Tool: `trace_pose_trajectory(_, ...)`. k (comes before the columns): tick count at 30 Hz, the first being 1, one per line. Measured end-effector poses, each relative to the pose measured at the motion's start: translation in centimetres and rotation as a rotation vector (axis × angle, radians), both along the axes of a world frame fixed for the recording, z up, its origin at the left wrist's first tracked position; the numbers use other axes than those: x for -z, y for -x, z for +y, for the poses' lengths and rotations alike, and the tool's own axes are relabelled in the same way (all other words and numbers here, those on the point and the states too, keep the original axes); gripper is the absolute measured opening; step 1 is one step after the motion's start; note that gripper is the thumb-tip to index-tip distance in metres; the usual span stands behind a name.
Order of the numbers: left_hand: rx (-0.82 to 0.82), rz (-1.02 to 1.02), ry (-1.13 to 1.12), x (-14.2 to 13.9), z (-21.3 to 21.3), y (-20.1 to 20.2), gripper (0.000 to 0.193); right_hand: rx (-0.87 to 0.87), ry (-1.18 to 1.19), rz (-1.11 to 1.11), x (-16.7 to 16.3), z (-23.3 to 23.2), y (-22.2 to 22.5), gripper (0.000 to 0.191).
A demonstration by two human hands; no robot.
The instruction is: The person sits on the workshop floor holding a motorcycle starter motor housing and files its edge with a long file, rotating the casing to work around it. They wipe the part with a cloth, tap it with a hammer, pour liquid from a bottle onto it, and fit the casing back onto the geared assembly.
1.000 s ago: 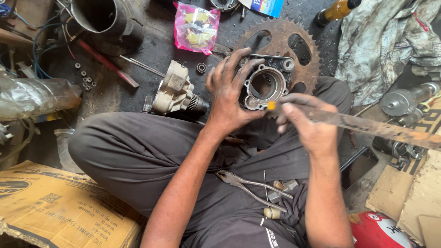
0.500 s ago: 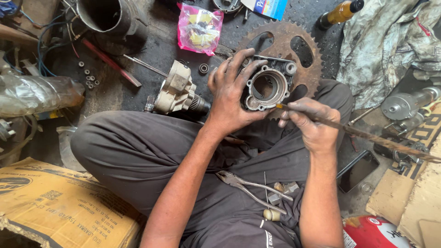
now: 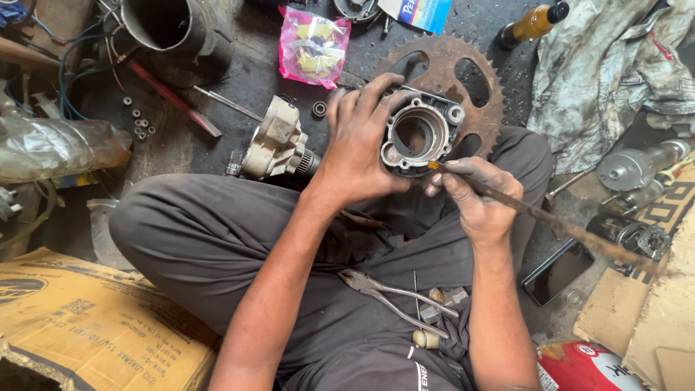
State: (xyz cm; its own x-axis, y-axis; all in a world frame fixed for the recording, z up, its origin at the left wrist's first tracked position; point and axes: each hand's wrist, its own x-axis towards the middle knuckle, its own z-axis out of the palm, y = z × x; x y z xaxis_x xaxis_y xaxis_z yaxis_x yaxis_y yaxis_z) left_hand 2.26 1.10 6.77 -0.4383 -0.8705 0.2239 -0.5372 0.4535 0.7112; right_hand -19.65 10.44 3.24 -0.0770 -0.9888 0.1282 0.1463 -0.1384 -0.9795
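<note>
Sitting cross-legged on the floor (image 3: 239, 87), the person held a round metal housing (image 3: 422, 132) above the lap, just in front of a rusty sprocket (image 3: 474, 69) that lay behind it. The left hand (image 3: 362, 148) was closed around the housing's left side, fingers (image 3: 376, 90) curled over its top edge and the palm against its flank. The right hand (image 3: 478, 195) was shut in a pinch on a long flat blade (image 3: 550, 217), whose yellowish tip touched the housing's lower right rim while the rest slanted away to the right. A pair of pliers (image 3: 394, 293) rested on the dark trousers in the lap, jaws pointing left. Left of the housing, a pale motor assembly (image 3: 279, 141) lay on the floor just beside the left knee. A pink plastic bag (image 3: 313, 47) lay farther up the floor, and a crumpled grey cloth (image 3: 615, 72) was heaped at the right. A cardboard box (image 3: 87, 326) sat at the lower left.
</note>
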Motion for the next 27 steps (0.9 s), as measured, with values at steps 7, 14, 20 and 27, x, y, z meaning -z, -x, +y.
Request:
trace_pose_trajectory(7,0.041,-0.040,-0.045,-2.3,0.0,-0.3,0.106,0.100,0.012,-0.102,-3.0,0.5,-2.2,0.019)
trace_pose_trajectory(14,0.205,-0.065,-0.255,-6.7,-1.2,-1.0,0.086,0.213,-0.117,-0.167,-6.6,0.0,-2.4,0.014)
trace_pose_trajectory(20,0.248,-0.128,-0.262,-9.0,-0.6,-0.8,0.075,0.240,-0.169,-0.262,-7.5,1.7,-2.6,0.024)
trace_pose_trajectory(27,0.273,-0.107,-0.398,-8.6,-1.5,-0.7,0.086,0.308,-0.120,-0.317,-6.9,2.5,-2.8,0.026)
